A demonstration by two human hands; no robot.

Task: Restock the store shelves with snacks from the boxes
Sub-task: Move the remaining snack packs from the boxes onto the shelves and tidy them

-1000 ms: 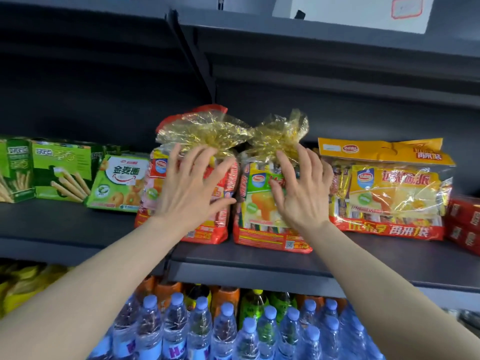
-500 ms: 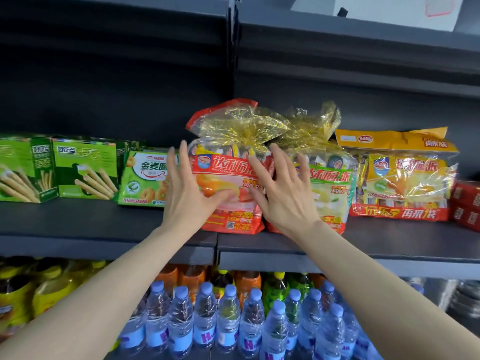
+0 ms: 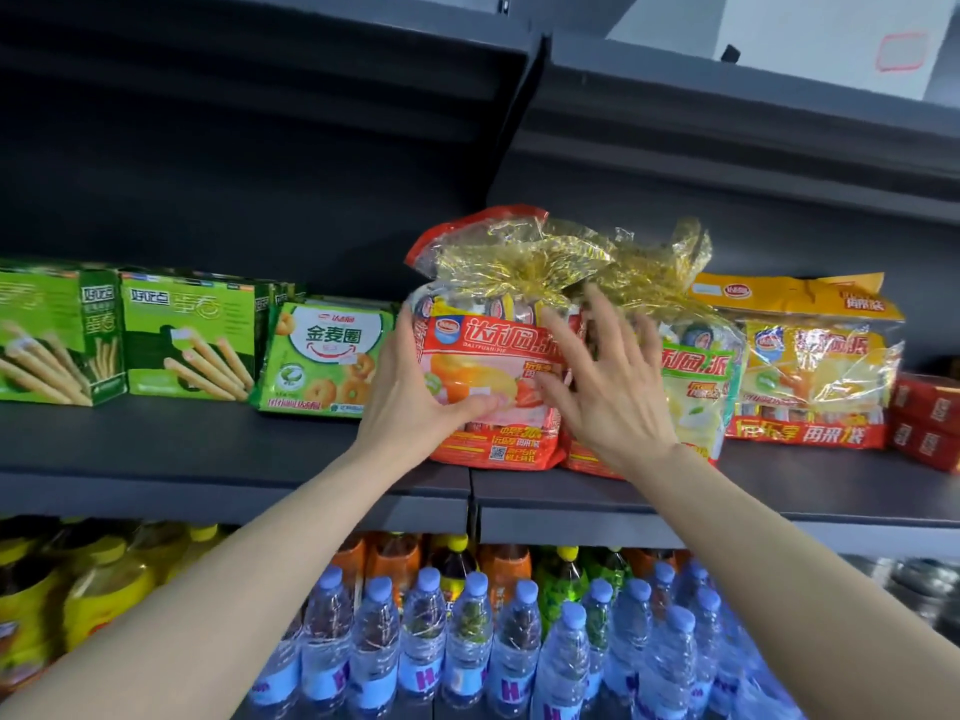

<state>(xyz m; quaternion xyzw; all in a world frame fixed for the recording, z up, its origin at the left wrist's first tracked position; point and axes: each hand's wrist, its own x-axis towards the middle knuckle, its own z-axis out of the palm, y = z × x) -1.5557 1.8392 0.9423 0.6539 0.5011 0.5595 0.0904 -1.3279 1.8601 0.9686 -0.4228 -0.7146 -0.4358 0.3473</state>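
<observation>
A red snack bag (image 3: 488, 350) with a gold crinkled top stands upright on the dark shelf (image 3: 208, 449). My left hand (image 3: 415, 402) grips its left edge, thumb across the front and fingers round the side. My right hand (image 3: 608, 387) is spread with straight, blurred fingers in front of the seam between the red bag and a green-labelled snack bag (image 3: 696, 387) that stands right beside it. A yellow snack bag (image 3: 810, 366) stands further right.
Green biscuit-stick boxes (image 3: 187, 345) and a green ring-biscuit pack (image 3: 322, 356) stand left of the red bag. Red boxes (image 3: 930, 423) sit at the far right. Below are water bottles (image 3: 467, 641) and yellow bottles (image 3: 78, 589). A cardboard box (image 3: 831, 33) sits on top.
The two bags went from side-on to front-facing. My left hand slid to the red bag's left edge. My right hand moved right, off the bag's front, fingers spreading.
</observation>
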